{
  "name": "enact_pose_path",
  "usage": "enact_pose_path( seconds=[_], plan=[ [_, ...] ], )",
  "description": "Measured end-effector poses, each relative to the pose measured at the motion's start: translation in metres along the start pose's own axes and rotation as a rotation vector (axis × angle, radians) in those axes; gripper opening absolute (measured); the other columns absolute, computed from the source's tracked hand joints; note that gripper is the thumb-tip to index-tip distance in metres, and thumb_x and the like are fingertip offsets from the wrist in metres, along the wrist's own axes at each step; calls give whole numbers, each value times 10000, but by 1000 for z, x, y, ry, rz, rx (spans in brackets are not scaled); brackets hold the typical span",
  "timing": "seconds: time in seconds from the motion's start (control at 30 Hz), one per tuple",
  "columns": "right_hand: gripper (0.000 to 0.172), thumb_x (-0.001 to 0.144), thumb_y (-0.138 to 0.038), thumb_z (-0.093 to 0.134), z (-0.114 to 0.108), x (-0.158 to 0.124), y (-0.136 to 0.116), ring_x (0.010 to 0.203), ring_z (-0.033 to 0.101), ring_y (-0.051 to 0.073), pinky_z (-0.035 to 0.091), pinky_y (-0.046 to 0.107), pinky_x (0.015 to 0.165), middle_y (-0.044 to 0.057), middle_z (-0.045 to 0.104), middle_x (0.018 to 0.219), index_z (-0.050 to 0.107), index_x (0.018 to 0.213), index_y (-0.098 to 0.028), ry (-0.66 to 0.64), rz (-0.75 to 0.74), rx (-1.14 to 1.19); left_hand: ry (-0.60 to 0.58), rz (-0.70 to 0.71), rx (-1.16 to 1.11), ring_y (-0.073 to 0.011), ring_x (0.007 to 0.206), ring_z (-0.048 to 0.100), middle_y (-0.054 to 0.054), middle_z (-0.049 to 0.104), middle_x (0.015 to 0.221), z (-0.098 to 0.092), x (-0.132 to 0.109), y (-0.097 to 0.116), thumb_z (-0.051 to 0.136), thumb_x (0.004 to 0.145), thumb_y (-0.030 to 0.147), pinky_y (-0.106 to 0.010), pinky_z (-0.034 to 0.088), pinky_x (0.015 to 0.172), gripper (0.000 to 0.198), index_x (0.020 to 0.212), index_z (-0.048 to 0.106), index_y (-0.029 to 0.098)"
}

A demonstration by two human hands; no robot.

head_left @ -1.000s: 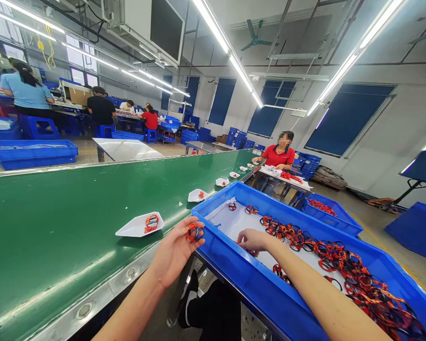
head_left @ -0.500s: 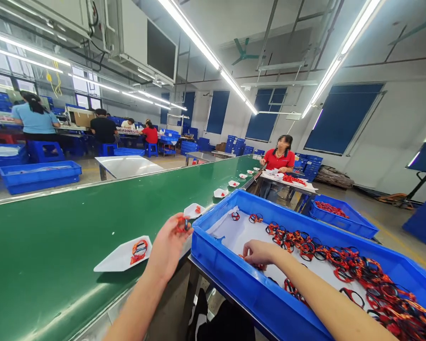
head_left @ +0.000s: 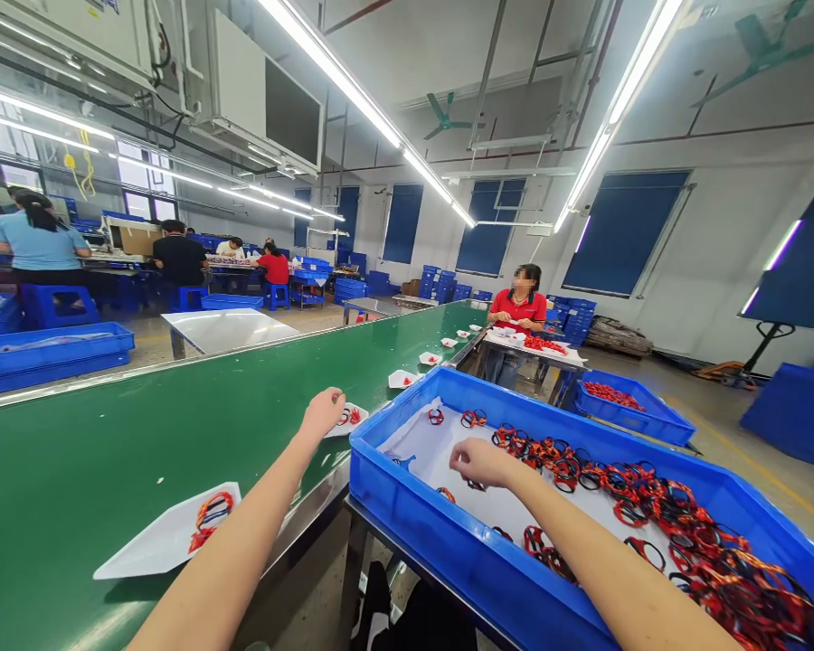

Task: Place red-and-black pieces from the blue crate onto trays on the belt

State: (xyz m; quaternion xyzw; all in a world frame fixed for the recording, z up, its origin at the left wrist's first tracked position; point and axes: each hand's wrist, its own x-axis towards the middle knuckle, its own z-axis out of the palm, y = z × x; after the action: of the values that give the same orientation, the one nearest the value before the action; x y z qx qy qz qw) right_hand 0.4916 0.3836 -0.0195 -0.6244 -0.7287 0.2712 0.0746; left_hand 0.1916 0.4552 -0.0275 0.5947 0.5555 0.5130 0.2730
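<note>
My left hand (head_left: 324, 412) is over the conveyor, fingers curled down at the near rim of a small white tray (head_left: 336, 431). A looped red-and-black band (head_left: 345, 415) lies in that tray beside my fingertips; whether they still grip it is hidden. Inside the blue bin (head_left: 407, 502), my right hand (head_left: 480, 463) hovers low over the white liner with its fingers closed together. Just beneath them a dark band (head_left: 475, 485) shows, and any grip on it is hidden. Closer to me, another white tray (head_left: 142, 542) holds a red, orange and black band (head_left: 212, 514).
The green conveyor belt (head_left: 258, 384) carries several more white trays (head_left: 402, 379) into the distance. Many bands (head_left: 678, 515) are heaped at the bin's right side. A co-worker in red (head_left: 517, 303) sits at a table beyond, near another blue bin (head_left: 641, 420).
My left hand has carried a band forward to the white tray. My right hand has risen slightly from the bin's near side. The trays have shifted toward me, and the view has turned slightly right.
</note>
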Motion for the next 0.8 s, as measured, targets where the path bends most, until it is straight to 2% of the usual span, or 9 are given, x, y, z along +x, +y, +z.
enact_pose_path(
  seconds=[0.13, 0.2, 0.3, 0.4, 0.5, 0.6, 0.67, 0.73, 0.8],
  plan=[
    [281, 883, -285, 394, -4, -2, -13, 623, 569, 93, 416, 153, 477, 63, 647, 870, 604, 1020, -158, 68, -86, 212, -61, 151, -1, -205, 964, 566, -77, 638, 1000, 7, -25, 31, 562, 830, 266, -359, 414, 910, 164, 931, 636, 160],
    [333, 902, -358, 355, -5, -6, -22, 667, 566, 89, 414, 141, 493, 49, 634, 923, 564, 1105, -197, 67, -122, 413, -139, 230, -46, -196, 921, 578, -53, 651, 990, 17, -47, 51, 580, 806, 309, -309, 441, 836, 188, 934, 645, 188],
    [349, 886, -415, 392, -6, -11, -36, 623, 528, 82, 399, 145, 489, 22, 614, 861, 557, 1116, -212, -13, -160, 841, -314, 348, -149, -193, 848, 589, -45, 660, 984, 31, -81, 75, 654, 734, 320, -272, 459, 707, 246, 957, 666, 216],
    [322, 889, -415, 414, -6, -12, -42, 585, 510, 77, 397, 153, 483, 8, 606, 825, 572, 1071, -202, -98, -168, 1117, -469, 432, -229, -186, 825, 577, -49, 627, 1062, 42, -104, 83, 718, 665, 261, -261, 461, 664, 392, 1052, 660, 260],
    [310, 905, -407, 396, -5, -12, -44, 609, 536, 86, 433, 168, 508, 13, 615, 862, 561, 1072, -205, -81, -158, 1223, -466, 416, -339, -203, 900, 563, -53, 595, 1117, 52, -113, 82, 726, 649, 211, -255, 467, 698, 376, 1017, 687, 279],
    [334, 898, -435, 397, -4, -11, -46, 648, 556, 90, 467, 176, 544, 21, 610, 923, 543, 1102, -216, -56, -180, 1206, -428, 374, -399, -227, 1003, 545, -54, 592, 1152, 56, -113, 80, 678, 704, 204, -255, 473, 729, 308, 1002, 700, 278],
    [381, 893, -477, 381, -3, -10, -48, 719, 582, 96, 479, 171, 558, 41, 598, 1031, 521, 1138, -220, -11, -216, 1100, -407, 358, -375, -227, 1013, 554, -52, 593, 1176, 55, -111, 79, 652, 735, 220, -258, 483, 729, 304, 1031, 689, 277],
    [426, 915, -500, 293, -1, -8, -48, 829, 603, 112, 493, 173, 582, 64, 564, 1151, 486, 1177, -225, 76, -182, 806, -361, 313, -391, -220, 988, 577, -53, 613, 1160, 51, -110, 80, 650, 745, 240, -267, 490, 753, 305, 1047, 678, 270],
    [414, 920, -477, 293, 2, -5, -42, 933, 603, 144, 510, 192, 619, 88, 540, 1210, 479, 1182, -217, 136, -74, 448, -312, 210, -495, -216, 973, 597, -59, 645, 1109, 45, -112, 80, 669, 737, 263, -279, 491, 782, 313, 1049, 663, 246]
  ],
)
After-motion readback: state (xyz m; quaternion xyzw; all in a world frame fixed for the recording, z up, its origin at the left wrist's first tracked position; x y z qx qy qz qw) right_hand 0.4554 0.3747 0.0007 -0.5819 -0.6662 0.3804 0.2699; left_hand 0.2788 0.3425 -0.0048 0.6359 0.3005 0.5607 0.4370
